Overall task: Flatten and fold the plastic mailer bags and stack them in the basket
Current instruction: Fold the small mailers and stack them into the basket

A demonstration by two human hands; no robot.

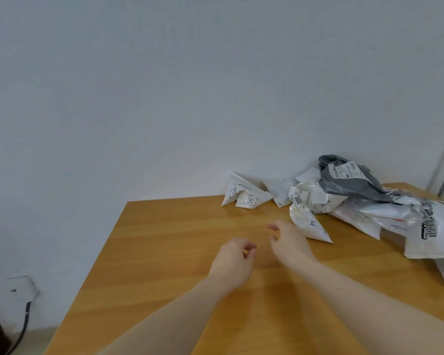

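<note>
Both bare hands are held over the bare middle of the wooden table [164, 252], side by side and apart. The left hand [232, 262] is seen from the back with its fingers loosely curled inward; nothing is held in it. The right hand [290, 243] is raised slightly farther, its fingers relaxed and partly spread, with nothing gripped. The crumpled mailer bags are heaped at the far right of the table against the wall [164, 98]. A small white mailer bag [244, 194] lies apart at the left end of the heap. A grey mailer bag [349, 179] bearing a shipping label lies on top of the pile. A large white mailer bag [431, 231] with black lettering extends over the right table edge. One white bag's pointed corner [315, 231] lies just beside the right hand, not touching it. A wall socket [21, 288] with a dark cable [23, 326] is seen at lower left.
</note>
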